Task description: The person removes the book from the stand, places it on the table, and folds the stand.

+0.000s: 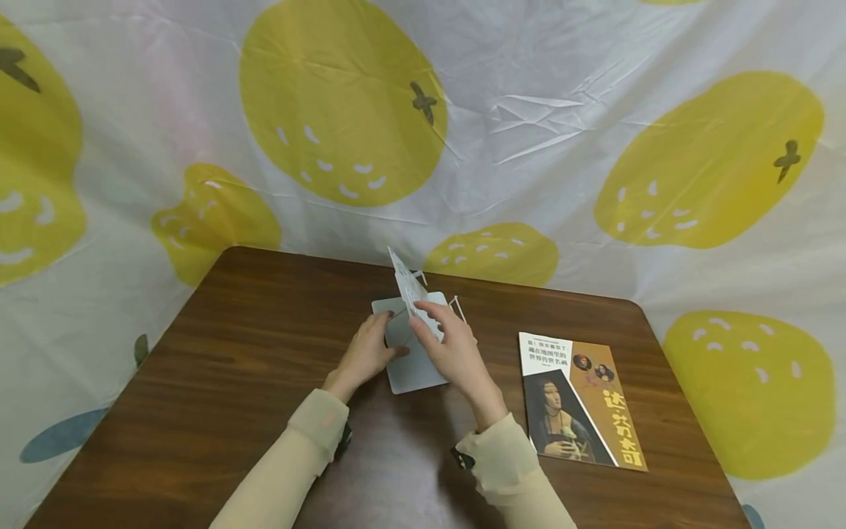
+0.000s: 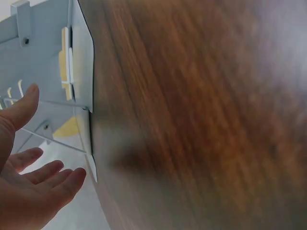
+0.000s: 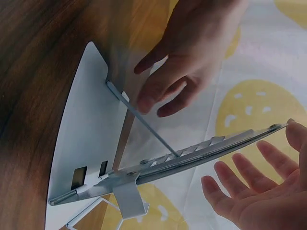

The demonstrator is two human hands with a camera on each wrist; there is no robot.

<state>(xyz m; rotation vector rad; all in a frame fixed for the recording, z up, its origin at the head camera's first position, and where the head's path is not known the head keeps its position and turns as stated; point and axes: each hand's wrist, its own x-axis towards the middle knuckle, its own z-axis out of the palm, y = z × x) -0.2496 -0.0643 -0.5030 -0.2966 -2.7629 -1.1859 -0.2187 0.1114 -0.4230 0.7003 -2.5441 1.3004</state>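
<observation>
A folding metal book stand [image 1: 415, 373] lies with its flat base on the table and its back panel [image 3: 192, 160] raised at a tilt. Between base and panel runs a thin wire support [image 3: 146, 124]. My left hand [image 1: 366, 351] is beside the base and the wire, fingers spread and loosely bent; whether it touches the wire I cannot tell. Near the panel's free edge, my right hand [image 1: 457, 351] has its thumb tip against the edge. The other fingers of that hand spread beneath the panel, apart from it in the right wrist view.
A book with a portrait on its cover [image 1: 575, 404] lies flat to the right of the stand. The brown wooden table [image 1: 218, 382] ends at a white curtain with yellow fruit prints [image 1: 529, 176]. Wire page holders [image 1: 457, 307] stick out from the stand's far side.
</observation>
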